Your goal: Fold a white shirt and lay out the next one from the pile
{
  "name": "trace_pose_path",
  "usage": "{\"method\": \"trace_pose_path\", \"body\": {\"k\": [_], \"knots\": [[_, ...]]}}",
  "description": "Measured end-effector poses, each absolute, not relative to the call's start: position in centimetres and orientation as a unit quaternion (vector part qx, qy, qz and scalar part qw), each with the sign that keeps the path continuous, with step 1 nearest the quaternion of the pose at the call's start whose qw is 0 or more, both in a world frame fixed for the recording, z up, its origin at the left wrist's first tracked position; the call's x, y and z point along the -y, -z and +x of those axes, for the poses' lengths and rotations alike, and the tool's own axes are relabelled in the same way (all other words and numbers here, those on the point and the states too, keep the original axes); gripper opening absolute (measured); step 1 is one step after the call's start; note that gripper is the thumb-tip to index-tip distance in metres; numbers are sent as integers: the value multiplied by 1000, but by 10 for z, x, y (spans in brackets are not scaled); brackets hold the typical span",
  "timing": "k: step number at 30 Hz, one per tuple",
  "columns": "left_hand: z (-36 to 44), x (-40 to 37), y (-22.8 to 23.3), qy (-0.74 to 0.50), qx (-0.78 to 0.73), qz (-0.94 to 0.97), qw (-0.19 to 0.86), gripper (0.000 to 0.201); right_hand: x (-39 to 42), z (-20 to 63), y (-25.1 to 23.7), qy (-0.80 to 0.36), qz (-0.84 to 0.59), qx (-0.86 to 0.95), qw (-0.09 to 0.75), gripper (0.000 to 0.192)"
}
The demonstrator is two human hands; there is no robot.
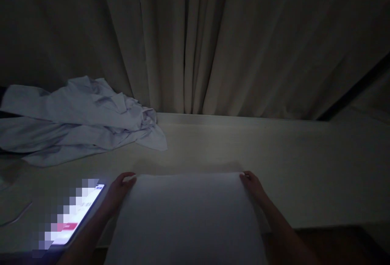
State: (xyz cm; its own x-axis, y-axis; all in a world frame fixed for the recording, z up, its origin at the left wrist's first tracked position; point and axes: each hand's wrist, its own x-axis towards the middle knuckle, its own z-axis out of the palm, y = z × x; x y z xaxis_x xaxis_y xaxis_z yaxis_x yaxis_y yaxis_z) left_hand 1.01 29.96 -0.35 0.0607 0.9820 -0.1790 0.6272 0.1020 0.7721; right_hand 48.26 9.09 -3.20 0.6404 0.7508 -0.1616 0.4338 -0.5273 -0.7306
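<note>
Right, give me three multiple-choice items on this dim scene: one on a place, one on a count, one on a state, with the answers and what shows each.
1. Where does the crumpled pale blue cloth lie?
A. far left of the pale tabletop, by the beige curtain
B. under the sheet
C. at the right edge

2. How many hands hold the flat white rectangular sheet?
A. none
B. one
C. two

3. What state is the phone in?
A. screen dark
B. screen lit
C. face down

Answers:
1 A, it is heaped at the far left near the curtain.
2 C, the left hand and right hand each grip a far corner.
3 B, its screen glows at the lower left.
</note>
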Motion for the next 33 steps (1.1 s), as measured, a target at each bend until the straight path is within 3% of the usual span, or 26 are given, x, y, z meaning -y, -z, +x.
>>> {"method": "trace_pose_path", "body": {"k": [6, 15, 19, 24, 28, 33], "knots": [[13, -320, -11, -287, -590, 582, 479, 57, -105, 499, 12, -302, -774, 316, 459, 49], [40, -344, 31, -245, -639, 575, 450, 43, -138, 499, 52, -258, -829, 331, 370, 35], [32, -356, 34, -250, -632, 583, 445, 48, -143, 505, 53, -241, -832, 346, 360, 41], [35, -363, 44, -217, -630, 663, 341, 53, -150, 501, 52, -187, -855, 352, 332, 39], [25, -328, 44, -257, -623, 689, 267, 63, -126, 481, 53, -153, -858, 362, 331, 46], [-39, -229, 49, -224, -662, 642, 316, 55, -43, 447, 59, -158, -861, 339, 345, 54]]}}
